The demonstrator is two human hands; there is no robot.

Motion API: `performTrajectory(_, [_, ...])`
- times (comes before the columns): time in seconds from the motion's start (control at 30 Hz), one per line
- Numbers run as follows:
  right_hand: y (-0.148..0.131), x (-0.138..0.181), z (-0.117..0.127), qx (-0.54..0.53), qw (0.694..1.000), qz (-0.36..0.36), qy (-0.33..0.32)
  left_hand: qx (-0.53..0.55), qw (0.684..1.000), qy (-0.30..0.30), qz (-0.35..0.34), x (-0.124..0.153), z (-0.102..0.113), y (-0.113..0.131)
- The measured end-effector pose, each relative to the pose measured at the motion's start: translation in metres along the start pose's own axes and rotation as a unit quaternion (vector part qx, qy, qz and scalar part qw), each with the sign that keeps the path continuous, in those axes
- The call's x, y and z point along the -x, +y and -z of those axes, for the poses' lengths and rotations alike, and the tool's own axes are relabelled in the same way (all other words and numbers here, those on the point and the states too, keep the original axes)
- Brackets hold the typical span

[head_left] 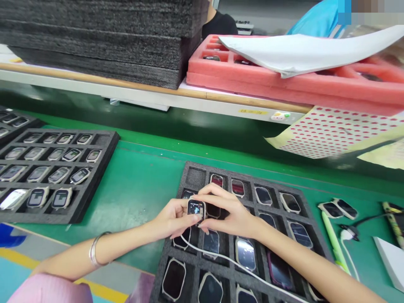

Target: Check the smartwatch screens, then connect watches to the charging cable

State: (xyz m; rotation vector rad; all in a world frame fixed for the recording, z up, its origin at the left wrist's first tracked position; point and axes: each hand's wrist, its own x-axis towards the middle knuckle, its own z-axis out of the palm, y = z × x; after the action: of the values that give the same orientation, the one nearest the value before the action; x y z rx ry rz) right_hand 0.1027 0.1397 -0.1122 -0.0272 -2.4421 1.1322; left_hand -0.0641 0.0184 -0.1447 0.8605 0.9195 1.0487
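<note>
A smartwatch without a strap point(196, 208), its screen lit, is held between my two hands above a dark foam tray point(195, 178). Fingers of my left hand point(176, 216) grip its left side. My right hand point(225, 210) curls over its other side, thumb on the lower part of the screen and fingers at the top edge. From beneath my hands a white cable point(235, 261) runs right across the tray; where it ends is hidden. Several watches with dark screens, such as one watch point(174, 278), lie in the tray's compartments.
Another foam tray of watches point(107, 155) lies left. On the right are two loose watches point(338, 208), a green pen-like tool point(334, 240) and a white box point(389, 261). The shelf above holds stacked black foam point(104, 42) and a red foam tray point(240, 80). Behind it, a person's dark sleeve point(221, 25) shows.
</note>
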Motion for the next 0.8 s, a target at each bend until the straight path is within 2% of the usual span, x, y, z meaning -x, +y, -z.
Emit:
performTrajectory(0.1, [-0.010, -0.001, -0.001, 0.101, 0.995, -0.001, -0.021, -0.008, 0.999, 0.036, -0.027, -0.001, -0.005, 0.001])
performTrajectory(0.23, [-0.027, -0.003, -0.003, 0.229, 0.972, -0.027, -0.048, -0.033, 0.994, 0.071, -0.078, -0.002, -0.009, 0.001])
performTrajectory(0.33, [-0.030, -0.009, 0.006, 0.237, 0.968, -0.055, -0.065, -0.054, 0.993, 0.066, -0.081, -0.003, -0.008, -0.002])
performTrajectory(0.43, [-0.014, -0.020, 0.017, 0.158, 0.983, -0.096, -0.016, -0.054, 0.997, 0.030, -0.042, -0.005, -0.007, -0.003])
performTrajectory(0.5, [0.006, -0.029, 0.019, 0.175, 0.977, -0.120, 0.031, -0.039, 0.999, 0.020, -0.028, -0.007, -0.007, -0.001])
performTrajectory(0.63, [0.036, -0.036, 0.013, 0.277, 0.949, -0.152, -0.005, -0.029, 0.999, 0.032, -0.003, -0.007, -0.009, 0.006])
performTrajectory(0.73, [0.034, -0.029, 0.018, 0.303, 0.941, -0.149, -0.030, -0.049, 0.998, 0.027, 0.017, -0.006, -0.008, 0.006])
performTrajectory(0.8, [0.024, -0.022, 0.028, 0.350, 0.922, -0.155, -0.057, -0.049, 0.998, 0.019, 0.021, -0.005, -0.007, 0.003])
